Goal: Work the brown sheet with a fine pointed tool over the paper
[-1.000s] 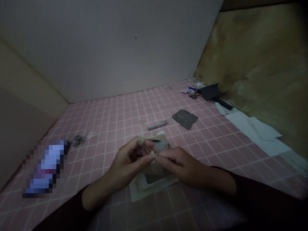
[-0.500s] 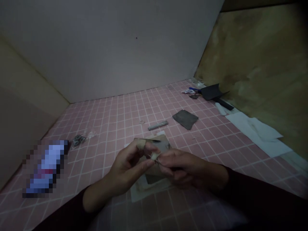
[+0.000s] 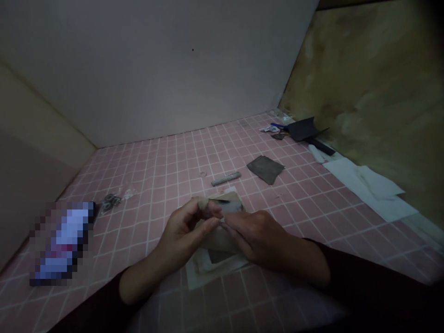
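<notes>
Near the middle, my left hand [image 3: 189,231] has thumb and forefinger pinched on a tiny pale piece [image 3: 222,216], too small to make out. A pale wrap circles one of its fingers. My right hand [image 3: 258,233] meets it from the right, fingers closed at the same small piece; what they grip is mostly hidden. Under both hands lie pale, stained sheets [image 3: 196,273] with a grey piece [image 3: 222,255] on top. A thin dark tool [image 3: 222,201] shows just behind the left fingertips.
Beyond the hands are a grey rod [image 3: 226,178], a small ring [image 3: 202,174] and dark grey sheets [image 3: 265,169]. A pixelated lit device [image 3: 64,243] and a bag of metal parts [image 3: 111,201] lie left. At right are a black dustpan-like item [image 3: 303,129] and white paper [image 3: 364,185].
My right hand has turned so its back faces up more, and its fingers now cover more of the small pale piece. The view has shifted slightly.
</notes>
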`<state>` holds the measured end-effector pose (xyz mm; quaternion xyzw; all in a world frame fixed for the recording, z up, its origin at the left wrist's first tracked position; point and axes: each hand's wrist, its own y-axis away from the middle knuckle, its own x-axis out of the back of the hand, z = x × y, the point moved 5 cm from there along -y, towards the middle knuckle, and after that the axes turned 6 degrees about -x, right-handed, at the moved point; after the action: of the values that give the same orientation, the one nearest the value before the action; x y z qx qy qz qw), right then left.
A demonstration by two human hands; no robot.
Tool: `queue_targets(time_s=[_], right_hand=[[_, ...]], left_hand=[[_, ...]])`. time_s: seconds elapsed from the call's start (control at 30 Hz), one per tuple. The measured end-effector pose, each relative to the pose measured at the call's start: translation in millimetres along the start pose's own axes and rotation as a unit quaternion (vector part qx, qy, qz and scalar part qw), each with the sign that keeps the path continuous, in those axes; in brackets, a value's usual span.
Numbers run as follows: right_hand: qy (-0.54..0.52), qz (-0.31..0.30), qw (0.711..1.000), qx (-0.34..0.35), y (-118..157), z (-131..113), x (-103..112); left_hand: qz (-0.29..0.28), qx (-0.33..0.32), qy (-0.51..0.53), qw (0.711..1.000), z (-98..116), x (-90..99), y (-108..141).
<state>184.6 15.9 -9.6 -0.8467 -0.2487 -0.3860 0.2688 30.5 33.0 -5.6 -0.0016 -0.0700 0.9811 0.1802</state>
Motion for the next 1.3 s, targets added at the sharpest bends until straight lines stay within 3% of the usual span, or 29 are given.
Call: queue_targets(time_s=[0.17,0.37,0.43,0.5,0.53,0.57,0.67,0.7,0.73,0.77,0.83,0.9,0.93,1.0,1.07,1.1,1.13,1.2,1.3], right_hand=[[0.0,0.018,1.0,0.006,-0.3,-2.3,3.8],[0.014,0.061,0.998,0.022,1.0,-5.8,7.1],[-0.046,0.06,0.997,0.004,-1.0,-5.2,10.0],[-0.188,0.009,0.98,-0.057,-5.1,1.0,9.8],[-0.29,-0.042,0.95,-0.106,-6.8,5.8,6.8],[-0.399,-0.105,0.896,-0.163,-7.2,10.3,1.6],[-0.645,-0.286,0.649,-0.284,-1.2,11.5,-12.5],[-0.686,-0.317,0.585,-0.295,0.4,9.8,-13.5],[-0.711,-0.334,0.545,-0.294,1.0,8.3,-13.3],[-0.725,-0.338,0.527,-0.287,1.2,7.2,-12.8],[-0.727,-0.32,0.539,-0.28,1.1,5.8,-12.3],[-0.699,-0.296,0.59,-0.276,1.4,4.0,-12.8],[-0.671,-0.281,0.633,-0.265,1.1,3.1,-12.7],[-0.566,-0.221,0.764,-0.217,-1.9,3.3,-9.2],[-0.394,-0.111,0.902,-0.135,-5.5,2.7,-0.1],[-0.303,-0.055,0.947,-0.093,-6.0,0.9,4.2],[-0.226,-0.011,0.972,-0.06,-5.7,-1.1,6.9],[-0.147,0.025,0.988,-0.026,-4.8,-3.8,7.3],[-0.2,0.008,0.978,-0.048,-5.9,-1.1,6.1]], left_hand=[[-0.008,0.043,0.032,0.999,-7.2,2.3,-0.7],[-0.02,0.026,-0.047,0.998,-5.5,6.7,-0.3],[-0.033,0.024,-0.044,0.998,-3.4,6.0,0.5],[-0.049,0.012,-0.035,0.998,0.2,4.8,1.5],[-0.057,-0.001,-0.034,0.998,2.6,4.1,2.0],[-0.066,-0.016,-0.037,0.997,4.9,3.3,2.5],[-0.078,-0.068,-0.058,0.993,10.7,2.3,4.1],[-0.077,-0.082,-0.064,0.992,12.1,2.4,4.5],[-0.077,-0.092,-0.07,0.99,12.9,2.4,4.9],[-0.079,-0.098,-0.073,0.989,13.4,2.3,5.1],[-0.084,-0.102,-0.08,0.988,13.9,1.6,5.6],[-0.079,-0.1,-0.083,0.988,14.1,1.5,6.0],[-0.072,-0.098,-0.079,0.989,14.1,1.6,6.3],[-0.054,-0.089,-0.064,0.992,13.0,1.6,6.6],[-0.036,-0.073,-0.047,0.996,10.4,1.1,6.5],[-0.026,-0.062,-0.04,0.997,8.7,0.8,6.2],[-0.016,-0.049,-0.034,0.998,6.8,0.6,5.8],[0.001,-0.022,-0.02,1.0,3.3,0.4,4.7],[0.006,-0.006,-0.008,1.0,1.6,0.4,3.3]])
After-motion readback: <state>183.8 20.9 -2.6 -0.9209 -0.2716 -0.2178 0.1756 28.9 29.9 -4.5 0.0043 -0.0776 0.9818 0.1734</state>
